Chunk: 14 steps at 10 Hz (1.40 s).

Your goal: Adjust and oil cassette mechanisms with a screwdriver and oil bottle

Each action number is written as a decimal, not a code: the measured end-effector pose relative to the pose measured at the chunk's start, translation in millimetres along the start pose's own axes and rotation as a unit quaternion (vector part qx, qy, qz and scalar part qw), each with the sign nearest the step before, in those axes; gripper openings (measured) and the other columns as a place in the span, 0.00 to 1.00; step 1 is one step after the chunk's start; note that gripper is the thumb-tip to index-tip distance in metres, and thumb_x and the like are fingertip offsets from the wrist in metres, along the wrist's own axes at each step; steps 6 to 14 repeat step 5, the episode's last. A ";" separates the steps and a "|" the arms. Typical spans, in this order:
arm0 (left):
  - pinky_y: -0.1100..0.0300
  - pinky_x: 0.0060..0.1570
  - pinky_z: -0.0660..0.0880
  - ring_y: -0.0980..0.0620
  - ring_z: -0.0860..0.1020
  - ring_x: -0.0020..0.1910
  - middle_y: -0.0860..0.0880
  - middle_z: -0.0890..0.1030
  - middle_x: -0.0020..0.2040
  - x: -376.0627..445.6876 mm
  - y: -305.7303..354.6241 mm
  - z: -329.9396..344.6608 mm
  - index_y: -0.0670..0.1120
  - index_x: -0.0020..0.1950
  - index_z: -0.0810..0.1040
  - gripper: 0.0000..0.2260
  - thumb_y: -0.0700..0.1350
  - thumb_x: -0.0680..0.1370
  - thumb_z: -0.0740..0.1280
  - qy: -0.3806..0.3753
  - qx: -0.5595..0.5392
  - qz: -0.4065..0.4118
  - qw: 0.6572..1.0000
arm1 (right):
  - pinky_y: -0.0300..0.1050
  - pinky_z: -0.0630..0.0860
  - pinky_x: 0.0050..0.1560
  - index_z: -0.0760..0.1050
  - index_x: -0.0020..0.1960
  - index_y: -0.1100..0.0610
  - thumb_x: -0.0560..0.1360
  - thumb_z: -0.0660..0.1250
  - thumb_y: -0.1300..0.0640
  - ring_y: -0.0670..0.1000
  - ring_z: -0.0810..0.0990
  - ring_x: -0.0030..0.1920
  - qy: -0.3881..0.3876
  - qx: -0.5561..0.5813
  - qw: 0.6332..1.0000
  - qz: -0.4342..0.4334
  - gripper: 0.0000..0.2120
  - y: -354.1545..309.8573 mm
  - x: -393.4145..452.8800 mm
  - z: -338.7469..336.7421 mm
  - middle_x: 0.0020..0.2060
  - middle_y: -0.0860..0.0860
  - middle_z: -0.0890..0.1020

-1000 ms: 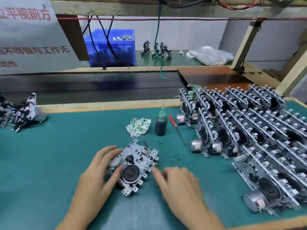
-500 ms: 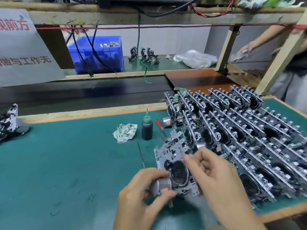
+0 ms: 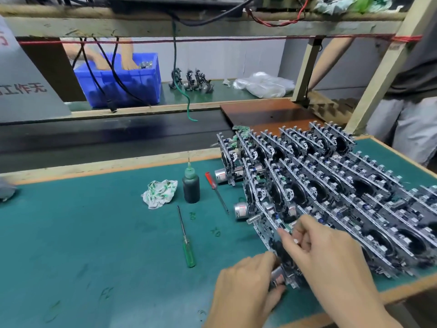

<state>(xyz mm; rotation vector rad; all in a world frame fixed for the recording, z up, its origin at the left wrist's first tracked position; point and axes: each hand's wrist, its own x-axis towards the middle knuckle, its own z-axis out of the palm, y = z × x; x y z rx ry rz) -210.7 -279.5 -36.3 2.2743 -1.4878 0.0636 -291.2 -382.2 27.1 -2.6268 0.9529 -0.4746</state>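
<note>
Green matting (image 3: 94, 233) covers the workbench, and rows of metal cassette mechanisms (image 3: 331, 185) stand packed on edge along its right side. Both hands are on the nearest grey metal cassette mechanism (image 3: 272, 230) at the front of the rows: the left hand (image 3: 246, 287) has fingers curled round its silver motor at the bottom, the right hand (image 3: 326, 249) pinches its upper edge. Lying free on the mat are a green-handled screwdriver (image 3: 186, 242) and a red-handled screwdriver (image 3: 216, 191); between them stands a dark green oil bottle (image 3: 191, 185), just beside a crumpled patterned rag (image 3: 159, 192).
</note>
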 end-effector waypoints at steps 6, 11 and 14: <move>0.64 0.56 0.73 0.66 0.77 0.52 0.69 0.78 0.48 -13.0 -18.8 -23.9 0.63 0.45 0.77 0.10 0.55 0.68 0.74 0.033 -0.354 -0.125 0.926 | 0.34 0.65 0.30 0.66 0.42 0.39 0.71 0.65 0.37 0.38 0.73 0.33 0.009 -0.029 0.999 -0.016 0.10 -3.4 8.1 -14.6 0.34 0.39 0.73; 0.64 0.56 0.73 0.66 0.77 0.52 0.69 0.78 0.48 -13.0 -18.8 -23.9 0.63 0.45 0.77 0.10 0.55 0.68 0.74 0.033 -0.354 -0.125 0.926 | 0.34 0.65 0.30 0.66 0.42 0.39 0.71 0.65 0.37 0.38 0.73 0.33 0.009 -0.029 0.999 -0.016 0.10 -3.4 8.1 -14.6 0.34 0.39 0.73; 0.64 0.56 0.73 0.66 0.77 0.52 0.69 0.78 0.48 -13.0 -18.8 -23.9 0.63 0.45 0.77 0.10 0.55 0.68 0.74 0.033 -0.354 -0.125 0.926 | 0.34 0.65 0.30 0.66 0.42 0.39 0.71 0.65 0.37 0.38 0.73 0.33 0.009 -0.029 0.999 -0.016 0.10 -3.4 8.1 -14.6 0.34 0.39 0.73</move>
